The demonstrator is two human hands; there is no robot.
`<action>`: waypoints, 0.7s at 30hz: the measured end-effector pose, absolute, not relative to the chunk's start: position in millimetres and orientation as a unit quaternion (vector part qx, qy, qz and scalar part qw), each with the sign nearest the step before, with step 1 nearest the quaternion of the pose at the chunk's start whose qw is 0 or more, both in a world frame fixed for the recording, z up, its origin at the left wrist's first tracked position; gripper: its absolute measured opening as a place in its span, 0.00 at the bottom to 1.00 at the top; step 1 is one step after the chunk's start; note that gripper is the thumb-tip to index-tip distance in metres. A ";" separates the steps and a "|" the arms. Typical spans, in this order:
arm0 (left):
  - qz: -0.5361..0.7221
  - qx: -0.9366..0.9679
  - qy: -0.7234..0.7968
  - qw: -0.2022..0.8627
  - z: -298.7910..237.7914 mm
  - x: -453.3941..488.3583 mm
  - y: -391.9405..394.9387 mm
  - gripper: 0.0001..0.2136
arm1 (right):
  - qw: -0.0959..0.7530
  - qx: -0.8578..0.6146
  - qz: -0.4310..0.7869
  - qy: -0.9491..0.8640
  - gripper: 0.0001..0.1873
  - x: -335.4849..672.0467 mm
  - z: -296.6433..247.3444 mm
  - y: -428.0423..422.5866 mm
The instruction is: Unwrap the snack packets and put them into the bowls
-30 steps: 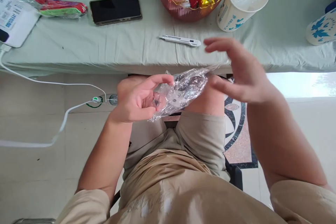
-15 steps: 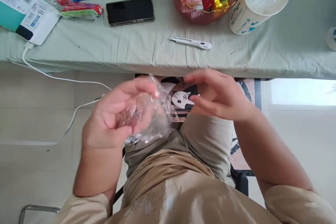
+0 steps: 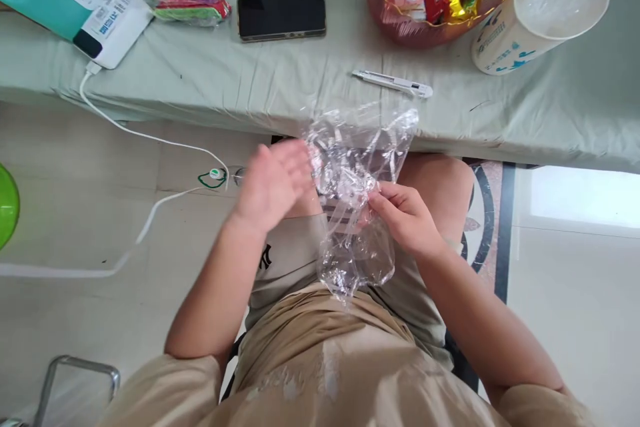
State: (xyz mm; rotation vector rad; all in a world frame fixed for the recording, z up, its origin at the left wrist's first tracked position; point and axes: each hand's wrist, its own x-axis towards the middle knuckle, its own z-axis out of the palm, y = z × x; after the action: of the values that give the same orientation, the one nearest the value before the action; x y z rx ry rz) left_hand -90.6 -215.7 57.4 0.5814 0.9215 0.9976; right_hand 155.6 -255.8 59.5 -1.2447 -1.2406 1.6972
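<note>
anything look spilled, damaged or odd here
No spill shows. The tan shirt has whitish, uneven patches on its front, which stand out from the plain fabric; worn print or stains, I can't tell. The clear plastic in the right hand is crumpled.

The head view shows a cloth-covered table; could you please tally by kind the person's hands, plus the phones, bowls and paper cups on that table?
Hands: 2 (left hand, blurred; right hand, pinching clear plastic)
Phones: 1 (black phone)
Bowls: 1 (reddish bowl)
Paper cups: 1 (white paper cup)
Total: 5
</note>
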 end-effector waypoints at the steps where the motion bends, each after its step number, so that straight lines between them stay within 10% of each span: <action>1: 0.387 0.258 0.403 0.788 44.2 -79.1 -224.7 0.41 | 0.353 -0.508 0.645 -0.449 0.21 156.6 54.9 -261.9; 9: 0.285 0.323 0.442 0.787 28.5 -36.2 -250.8 0.09 | 0.325 -0.626 0.604 -0.371 0.19 172.1 37.7 -294.1; 16: 0.220 0.299 0.398 0.839 26.4 -34.8 -243.6 0.26 | 0.337 -0.641 0.549 -0.417 0.15 183.3 40.6 -300.1; 21: 0.207 0.404 0.415 0.788 21.9 -37.9 -249.9 0.16 | 0.382 -0.592 0.561 -0.435 0.15 192.1 33.9 -309.3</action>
State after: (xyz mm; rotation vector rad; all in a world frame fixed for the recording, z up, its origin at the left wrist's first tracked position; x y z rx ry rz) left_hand -37.9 -249.9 21.9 0.8693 0.8949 0.4466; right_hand 192.1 -309.3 33.9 -1.5099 -1.1091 1.4302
